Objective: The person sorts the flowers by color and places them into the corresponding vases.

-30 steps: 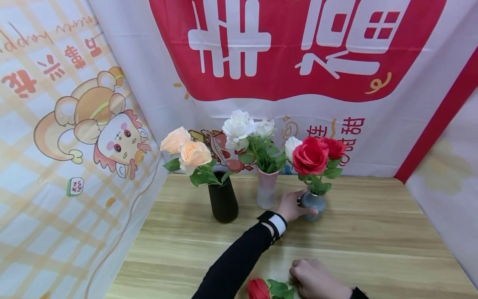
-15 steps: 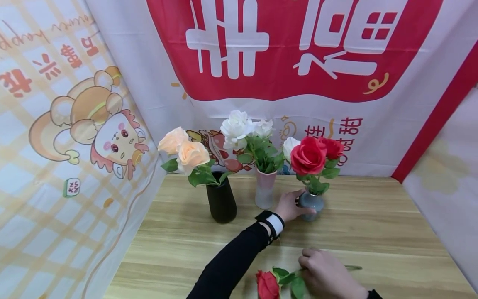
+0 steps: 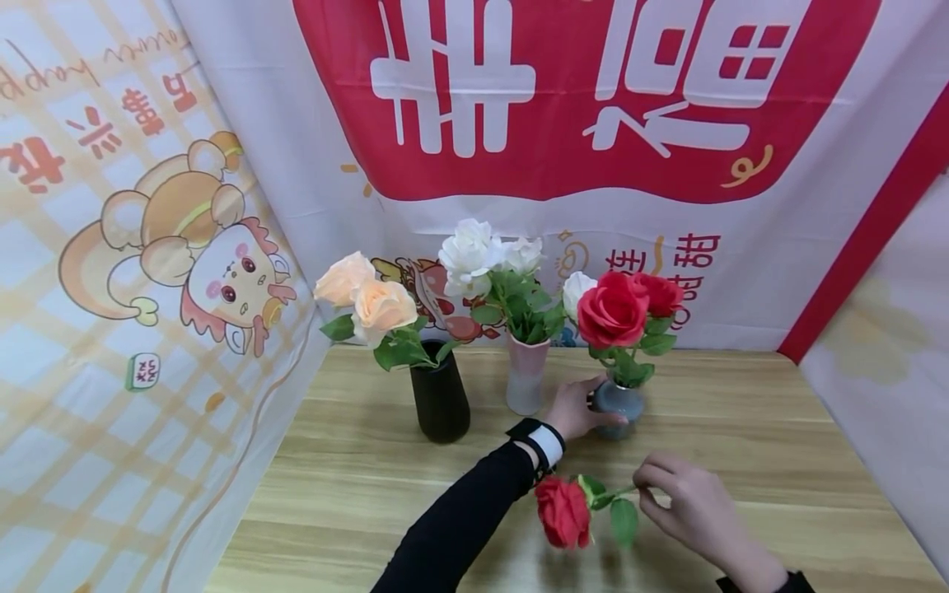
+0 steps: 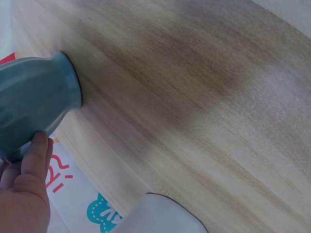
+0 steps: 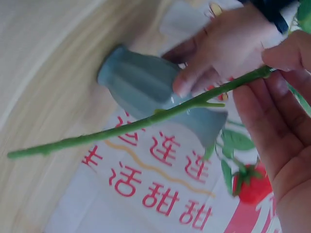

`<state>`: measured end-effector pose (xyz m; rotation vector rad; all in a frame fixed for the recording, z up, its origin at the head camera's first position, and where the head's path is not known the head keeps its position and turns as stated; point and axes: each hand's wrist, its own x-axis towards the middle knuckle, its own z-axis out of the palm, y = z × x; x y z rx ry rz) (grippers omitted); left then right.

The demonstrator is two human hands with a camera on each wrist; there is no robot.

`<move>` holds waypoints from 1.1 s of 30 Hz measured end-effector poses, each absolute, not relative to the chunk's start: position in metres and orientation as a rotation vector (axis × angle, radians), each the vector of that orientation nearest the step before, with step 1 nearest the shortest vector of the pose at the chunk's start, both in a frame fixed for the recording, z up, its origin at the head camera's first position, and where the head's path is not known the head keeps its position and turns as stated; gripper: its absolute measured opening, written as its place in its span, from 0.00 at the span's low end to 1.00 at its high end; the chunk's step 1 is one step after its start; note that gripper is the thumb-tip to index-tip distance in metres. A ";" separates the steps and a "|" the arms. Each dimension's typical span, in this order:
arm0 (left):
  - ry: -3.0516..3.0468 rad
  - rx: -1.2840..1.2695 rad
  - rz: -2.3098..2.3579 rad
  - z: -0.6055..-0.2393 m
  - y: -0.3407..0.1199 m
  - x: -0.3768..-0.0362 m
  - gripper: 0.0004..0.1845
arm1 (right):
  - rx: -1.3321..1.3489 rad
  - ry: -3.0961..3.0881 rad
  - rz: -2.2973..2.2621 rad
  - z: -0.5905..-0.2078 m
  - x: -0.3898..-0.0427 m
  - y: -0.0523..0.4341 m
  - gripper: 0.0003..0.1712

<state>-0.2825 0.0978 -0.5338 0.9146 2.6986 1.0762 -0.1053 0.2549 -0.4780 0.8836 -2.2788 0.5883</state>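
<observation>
A pale wooden table stands in a corner of printed banners, its right half bare. The left hand grips the small grey-blue ceramic vase; the right hand pinches a red artificial rose by its stem.

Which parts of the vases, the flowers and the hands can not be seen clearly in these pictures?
- Grey-blue vase, head view: its left side is hidden by the left hand.
- Loose red rose, right wrist view: bloom cut off; only the stem shows.
- Right hand, head view: its fingertips hide the stem.
</observation>
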 end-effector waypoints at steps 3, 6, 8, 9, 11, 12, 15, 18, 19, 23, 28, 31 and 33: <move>2.697 0.923 1.079 -0.535 0.098 -0.282 0.41 | 0.851 -2.235 0.693 -0.470 -0.107 0.261 0.06; 2.660 0.893 1.127 -0.536 0.098 -0.281 0.40 | 0.803 -2.226 0.788 -0.464 -0.109 0.266 0.04; 2.617 0.856 1.187 -0.535 0.099 -0.280 0.40 | 0.767 -2.216 0.867 -0.462 -0.110 0.268 0.04; 2.609 0.846 1.206 -0.535 0.099 -0.280 0.39 | 0.755 -2.197 0.892 -0.461 -0.110 0.269 0.07; 2.617 0.856 1.216 -0.536 0.099 -0.280 0.36 | 0.735 -2.139 0.937 -0.460 -0.113 0.271 0.10; 2.632 0.866 1.213 -0.536 0.099 -0.280 0.35 | 0.733 -2.101 0.959 -0.459 -0.114 0.272 0.10; 2.708 0.924 1.162 -0.538 0.100 -0.282 0.31 | 0.678 -2.040 0.983 -0.455 -0.118 0.275 0.04; 2.715 0.923 1.156 -0.538 0.101 -0.281 0.31 | 0.628 -1.990 1.029 -0.445 -0.120 0.276 0.14; 2.717 0.924 1.149 -0.537 0.100 -0.281 0.31 | 0.613 -1.976 1.046 -0.444 -0.121 0.277 0.18; 2.727 0.935 1.128 -0.536 0.100 -0.281 0.34 | 0.564 -1.900 1.129 -0.431 -0.120 0.276 0.16; 2.739 0.924 1.080 -0.533 0.100 -0.280 0.38 | 0.417 -1.894 1.111 -0.415 -0.113 0.270 0.14; 2.747 0.921 1.062 -0.533 0.100 -0.280 0.39 | 0.343 -1.899 1.081 -0.416 -0.116 0.272 0.19; 2.755 0.928 1.060 -0.534 0.100 -0.280 0.39 | 0.317 -1.882 1.181 -0.418 -0.119 0.276 0.20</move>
